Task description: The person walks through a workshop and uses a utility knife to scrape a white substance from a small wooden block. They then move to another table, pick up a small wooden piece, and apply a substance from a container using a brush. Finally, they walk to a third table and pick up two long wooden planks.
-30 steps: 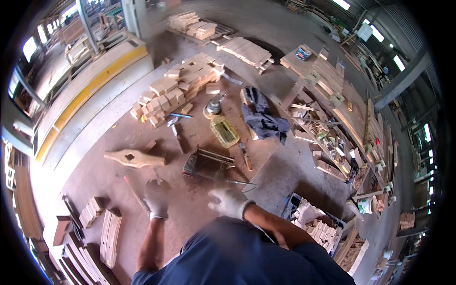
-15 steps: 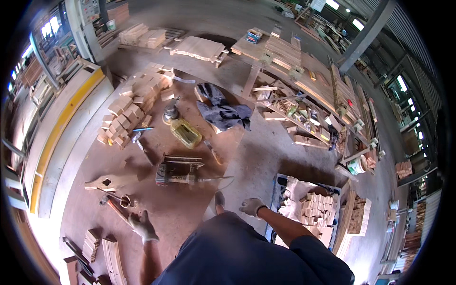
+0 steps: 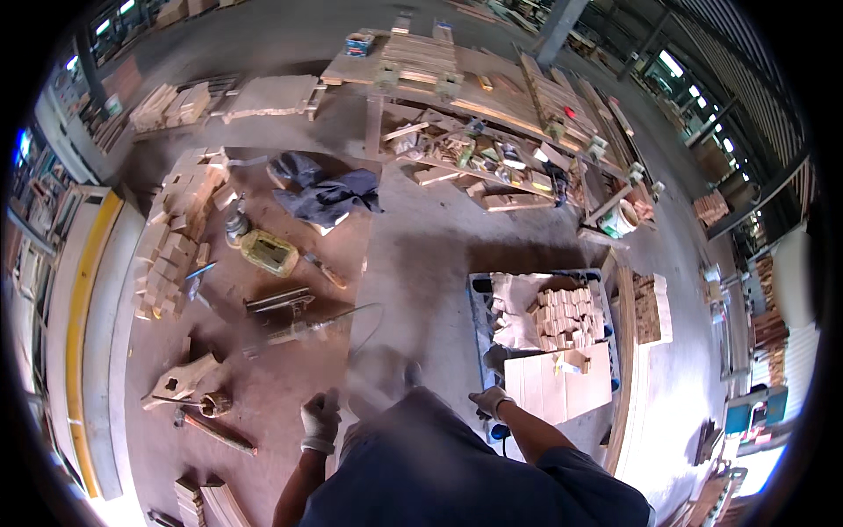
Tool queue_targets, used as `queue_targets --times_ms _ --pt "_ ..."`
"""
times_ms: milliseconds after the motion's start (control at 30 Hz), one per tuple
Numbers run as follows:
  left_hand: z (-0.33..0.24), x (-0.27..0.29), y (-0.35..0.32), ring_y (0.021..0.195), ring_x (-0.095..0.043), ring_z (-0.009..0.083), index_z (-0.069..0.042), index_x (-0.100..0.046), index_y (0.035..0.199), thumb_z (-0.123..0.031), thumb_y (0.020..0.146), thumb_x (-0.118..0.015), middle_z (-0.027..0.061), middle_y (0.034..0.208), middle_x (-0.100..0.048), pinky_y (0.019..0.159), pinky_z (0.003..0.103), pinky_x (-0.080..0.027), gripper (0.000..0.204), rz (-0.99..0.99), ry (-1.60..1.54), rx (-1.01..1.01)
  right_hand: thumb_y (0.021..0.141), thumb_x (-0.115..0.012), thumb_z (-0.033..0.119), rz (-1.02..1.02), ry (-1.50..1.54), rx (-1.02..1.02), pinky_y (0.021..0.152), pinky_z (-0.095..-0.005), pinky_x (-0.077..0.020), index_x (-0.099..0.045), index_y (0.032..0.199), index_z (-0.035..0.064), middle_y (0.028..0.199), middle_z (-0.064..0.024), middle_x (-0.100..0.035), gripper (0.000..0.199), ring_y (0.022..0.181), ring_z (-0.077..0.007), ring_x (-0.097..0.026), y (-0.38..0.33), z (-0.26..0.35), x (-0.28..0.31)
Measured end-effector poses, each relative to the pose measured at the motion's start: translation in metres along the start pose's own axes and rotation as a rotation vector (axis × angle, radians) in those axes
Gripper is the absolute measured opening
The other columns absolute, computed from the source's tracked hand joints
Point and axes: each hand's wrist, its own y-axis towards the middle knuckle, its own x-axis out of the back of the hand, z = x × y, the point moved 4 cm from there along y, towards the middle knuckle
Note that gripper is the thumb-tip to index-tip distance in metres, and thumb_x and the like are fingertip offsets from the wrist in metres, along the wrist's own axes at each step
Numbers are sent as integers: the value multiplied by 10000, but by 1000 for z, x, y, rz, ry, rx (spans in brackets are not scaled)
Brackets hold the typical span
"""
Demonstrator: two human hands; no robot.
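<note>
White-gloved left hand (image 3: 320, 422) and right hand (image 3: 490, 402) — fingers slack, apparently empty.
I see a thin cord (image 3: 382, 314) near the shoe (image 3: 414, 373) — a misstep could snag it.

— Where does your view look from?
— From my head: the left of two fisheye cameras worn side by side, facing steeply down at the floor (image 3: 417, 224), upright and unmirrored.
— How near?
— Near my left hand (image 3: 320, 422) and right hand (image 3: 489, 401), which show low in the middle, yet wide enough to take in the distant roof (image 3: 733, 57) toward the upper right, straight lines bowing.
</note>
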Motion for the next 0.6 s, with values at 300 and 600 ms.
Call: queue_targets --times_ms 300,600 --pt "-13 -27 -20 436 -535 128 5 -597 628 -308 963 -670 32 528 -542 440 306 -442 465 37 154 46 958 -643 417 117 159 65 534 -373 -560 -712 824 -52 734 -144 -716 493 579 -225 -684 10 -37 5" --pt "49 -65 -28 484 -564 153 -23 -594 807 -234 948 -672 48 633 -563 449 296 -469 265 24 107 216 925 -669 418 125 368 -2 554 -350 -585 -737 922 -40 786 -122 -731 463 616 -223 -700 43 -120 14"
